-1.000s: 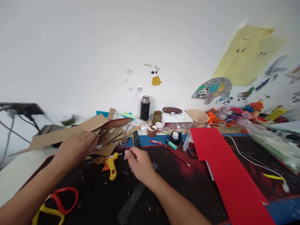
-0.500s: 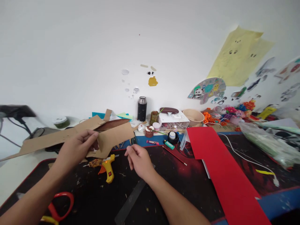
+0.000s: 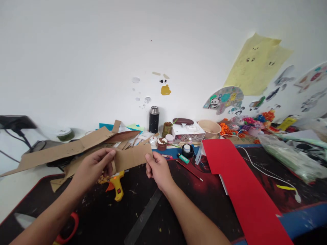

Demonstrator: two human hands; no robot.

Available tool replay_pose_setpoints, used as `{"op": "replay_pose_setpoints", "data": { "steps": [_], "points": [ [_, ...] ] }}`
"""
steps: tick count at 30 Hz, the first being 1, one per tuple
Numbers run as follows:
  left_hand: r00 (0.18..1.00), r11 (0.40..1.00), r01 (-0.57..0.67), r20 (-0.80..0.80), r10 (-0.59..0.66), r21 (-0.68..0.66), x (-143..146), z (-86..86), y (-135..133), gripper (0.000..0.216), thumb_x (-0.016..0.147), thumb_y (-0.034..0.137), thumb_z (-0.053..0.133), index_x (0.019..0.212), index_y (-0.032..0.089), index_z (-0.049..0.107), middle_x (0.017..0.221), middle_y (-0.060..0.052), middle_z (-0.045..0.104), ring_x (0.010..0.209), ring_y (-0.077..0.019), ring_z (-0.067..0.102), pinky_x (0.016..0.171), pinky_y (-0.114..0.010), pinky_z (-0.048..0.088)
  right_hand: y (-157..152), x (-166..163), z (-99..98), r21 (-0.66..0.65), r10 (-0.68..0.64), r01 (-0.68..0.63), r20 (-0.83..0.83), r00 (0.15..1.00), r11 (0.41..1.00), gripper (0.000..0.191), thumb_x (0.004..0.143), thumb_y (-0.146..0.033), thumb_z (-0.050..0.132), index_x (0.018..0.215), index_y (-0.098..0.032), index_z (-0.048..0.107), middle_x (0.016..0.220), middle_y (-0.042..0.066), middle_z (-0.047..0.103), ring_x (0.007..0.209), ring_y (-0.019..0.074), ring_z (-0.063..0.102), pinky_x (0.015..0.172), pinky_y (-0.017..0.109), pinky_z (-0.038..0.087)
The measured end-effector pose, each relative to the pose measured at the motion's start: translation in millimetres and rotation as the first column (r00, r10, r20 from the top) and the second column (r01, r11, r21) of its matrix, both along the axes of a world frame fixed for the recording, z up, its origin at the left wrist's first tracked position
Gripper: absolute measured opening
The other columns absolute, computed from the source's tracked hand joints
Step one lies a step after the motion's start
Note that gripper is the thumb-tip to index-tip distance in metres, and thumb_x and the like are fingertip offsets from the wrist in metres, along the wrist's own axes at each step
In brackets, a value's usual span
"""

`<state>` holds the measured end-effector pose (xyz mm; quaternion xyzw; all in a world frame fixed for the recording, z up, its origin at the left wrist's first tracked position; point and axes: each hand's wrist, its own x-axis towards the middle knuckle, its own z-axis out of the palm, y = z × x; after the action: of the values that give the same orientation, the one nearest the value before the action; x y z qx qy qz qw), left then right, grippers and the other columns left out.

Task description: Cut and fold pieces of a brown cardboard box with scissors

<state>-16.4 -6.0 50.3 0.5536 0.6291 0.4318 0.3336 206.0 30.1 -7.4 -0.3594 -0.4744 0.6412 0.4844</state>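
A strip of brown cardboard (image 3: 133, 157) is stretched between my two hands above the dark mat. My left hand (image 3: 98, 166) pinches its left end, and my right hand (image 3: 158, 170) grips the right end between thumb and fingers. Just below the strip lies a yellow hot glue gun (image 3: 117, 187) with a small orange light lit; its rear is partly behind my left hand. Scissors with red handles (image 3: 73, 228) rest under my left forearm, which hides part of them. A clear ruler (image 3: 143, 217) lies on the mat below my right hand.
Larger cardboard pieces (image 3: 63, 149) heap up at the back left. A black flask (image 3: 153, 120), a white box (image 3: 190, 131) and a beige bowl (image 3: 209, 127) stand along the wall. Red card (image 3: 245, 183) covers the right side, near a white cable (image 3: 260, 166) and a plastic bag (image 3: 293, 160).
My right hand has moved up and taken hold of the strip's right end. The strip has come lower and nearer, with my left hand still holding its other end.
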Motion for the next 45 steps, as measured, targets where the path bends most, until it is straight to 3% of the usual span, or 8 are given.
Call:
{"op": "replay_pose_setpoints", "data": {
  "steps": [5,10,17,22,25,31,41,45],
  "points": [
    [0.994,0.992,0.088,0.059,-0.094,0.087,0.0,-0.4,2.2,0.045,0.078,0.061,0.079,0.101,0.022,0.075,0.065,-0.002,0.075,0.060,-0.0237,0.069,0.061,-0.033,0.057,1.5,1.3,2.6,-0.048,-0.003,-0.001,-0.087,0.996,0.999,0.048,0.082,-0.063,0.078,0.083,-0.020,0.055,0.061,-0.006,0.061,0.039,0.0077,0.054,0.035,0.017,0.021],
    [0.958,0.928,0.027,-0.275,0.082,0.371,-4.0,-12.4,3.2,0.027,0.091,0.050,0.068,0.101,0.027,0.077,0.100,-0.008,0.085,0.094,-0.0301,0.079,0.088,-0.040,0.060,4.0,2.0,4.8,-0.168,-0.032,-0.006,-0.219,0.975,0.986,0.061,0.077,-0.073,0.080,0.100,-0.020,0.061,0.077,0.001,0.072,0.044,0.0113,0.063,0.035,0.018,0.022],
    [0.830,0.802,0.335,-0.558,-0.003,0.495,0.5,-28.6,1.1,0.022,0.097,0.031,0.059,0.101,0.026,0.080,0.117,-0.011,0.084,0.107,-0.0283,0.079,0.101,-0.041,0.059,6.8,3.4,2.4,-0.223,-0.043,-0.007,-0.217,0.975,0.975,0.066,0.073,-0.076,0.081,0.093,-0.016,0.065,0.066,0.001,0.069,0.042,0.0100,0.058,0.036,0.018,0.021],
    [0.992,0.939,0.015,-0.125,0.030,0.343,4.4,-14.5,3.9,0.044,0.099,0.047,0.058,0.135,0.024,0.068,0.130,-0.014,0.078,0.112,-0.0311,0.076,0.098,-0.045,0.060,5.4,2.0,-0.4,-0.161,-0.037,0.013,-0.146,0.989,0.987,0.064,0.073,-0.073,0.082,0.095,-0.016,0.065,0.063,0.001,0.070,0.041,0.0102,0.057,0.036,0.018,0.022],
    [0.988,0.995,0.009,0.149,-0.024,0.096,1.9,-7.7,5.8,0.054,0.094,0.066,0.060,0.117,0.020,0.077,0.107,-0.011,0.082,0.093,-0.0303,0.075,0.082,-0.041,0.063,3.3,0.0,0.1,-0.092,-0.019,0.009,-0.112,0.994,0.996,0.061,0.078,-0.074,0.078,0.096,-0.017,0.065,0.064,0.001,0.071,0.040,0.0099,0.057,0.036,0.018,0.023],
    [0.994,0.996,0.087,0.063,-0.089,0.034,5.5,-5.9,7.0,0.056,0.076,0.078,0.073,0.074,0.021,0.075,0.072,-0.003,0.070,0.066,-0.0222,0.058,0.059,-0.030,0.050,-1.2,-2.8,-0.4,-0.024,0.042,-0.043,-0.039,0.998,0.999,0.062,0.081,-0.077,0.073,0.096,-0.017,0.064,0.068,0.002,0.073,0.041,0.0103,0.059,0.036,0.018,0.026],
    [0.966,0.993,0.082,0.251,-0.059,-0.082,5.2,-8.7,8.0,0.056,0.070,0.074,0.082,0.084,0.020,0.078,0.078,-0.004,0.072,0.072,-0.0230,0.064,0.061,-0.029,0.050,-0.2,-1.4,-2.6,-0.008,-0.074,0.074,-0.019,0.997,0.997,0.062,0.087,-0.077,0.066,0.092,-0.016,0.070,0.056,-0.004,0.058,0.037,0.0099,0.053,0.035,0.019,0.025],
    [0.911,0.992,0.068,0.413,-0.016,-0.110,12.2,-9.2,7.2,0.057,0.062,0.072,0.088,0.068,0.019,0.071,0.065,-0.002,0.065,0.057,-0.0170,0.056,0.052,-0.026,0.044,1.7,-0.1,-1.0,-0.047,-0.099,0.096,-0.057,0.993,0.994,0.064,0.082,-0.079,0.071,0.086,-0.015,0.071,0.055,-0.003,0.057,0.037,0.0092,0.051,0.034,0.018,0.026]
  ]
}}
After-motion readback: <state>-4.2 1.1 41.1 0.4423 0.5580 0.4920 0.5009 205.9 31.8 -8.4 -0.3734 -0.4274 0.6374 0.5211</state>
